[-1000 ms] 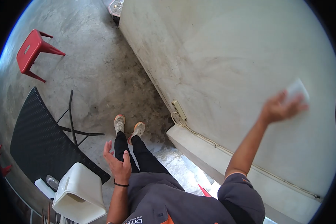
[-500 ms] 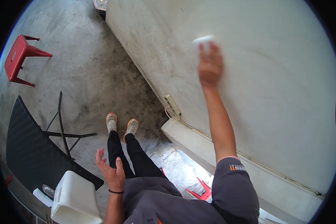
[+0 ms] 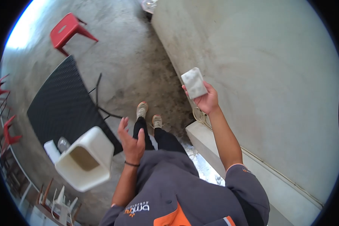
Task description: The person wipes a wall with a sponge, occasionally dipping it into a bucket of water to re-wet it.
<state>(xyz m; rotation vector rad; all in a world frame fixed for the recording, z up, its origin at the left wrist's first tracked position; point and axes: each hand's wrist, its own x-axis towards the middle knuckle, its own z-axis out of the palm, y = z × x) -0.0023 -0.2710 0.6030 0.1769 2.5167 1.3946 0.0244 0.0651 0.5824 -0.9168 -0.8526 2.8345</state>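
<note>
Stained wall (image 3: 271,75) beside raised right hand (image 3: 207,100), fingers (image 3: 211,89) clamped on sponge (image 3: 194,83) (left hand (image 3: 131,141) splayed)

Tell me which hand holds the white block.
The right hand, raised beside the wall, grips the white block; the left hand is open and empty.

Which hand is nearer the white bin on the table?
Left. The left hand is open just beside the white bin, not touching it. The right hand is off by the wall, holding a white block.
</note>
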